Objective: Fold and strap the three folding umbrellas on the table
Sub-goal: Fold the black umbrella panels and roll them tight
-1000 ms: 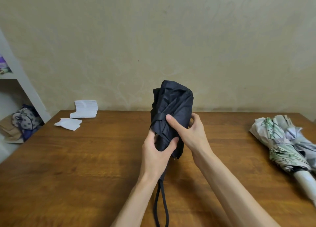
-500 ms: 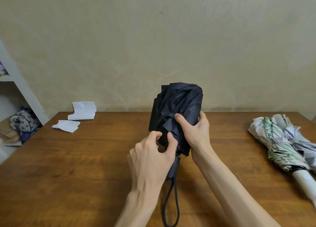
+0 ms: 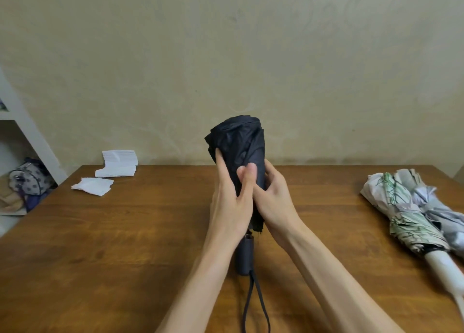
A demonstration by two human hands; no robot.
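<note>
Gripped the black umbrella [image 3: 241,142] with both hands. Wrapped left hand [image 3: 231,204] round the left side of the bundled canopy, fingers curled onto the cloth, thumb laid up the front. Clasped the right side with right hand [image 3: 273,199], thumb pressed on the front, tip against the left thumb.

Held the umbrella upright, slightly tilted, over the middle of the worktop [image 3: 150,232], with the canopy gathered into a thick, wrinkled roll. Showed the dark handle [image 3: 244,255] pointing down below the hands; could not tell whether its end touched the wood. Trailed a thin black wrist loop [image 3: 253,305] from the handle's end towards the near edge.

Found, well apart at the right edge of the worktop, a leaf-print umbrella [image 3: 401,214] lying flat and touching a grey umbrella [image 3: 447,219] on its far side, both collapsed with the cloth bunched. Noted a pale band across the leaf-print one's middle and a white handle [image 3: 442,265] sticking out of its near end.

Found, near the far left corner, a stack of white paper [image 3: 118,164] with loose white sheets [image 3: 93,185] just in front. Saw beyond the left edge a white shelf [image 3: 25,131] holding a spotted bag [image 3: 30,179] on a low level, and a beige wall [image 3: 226,56] behind everything.
</note>
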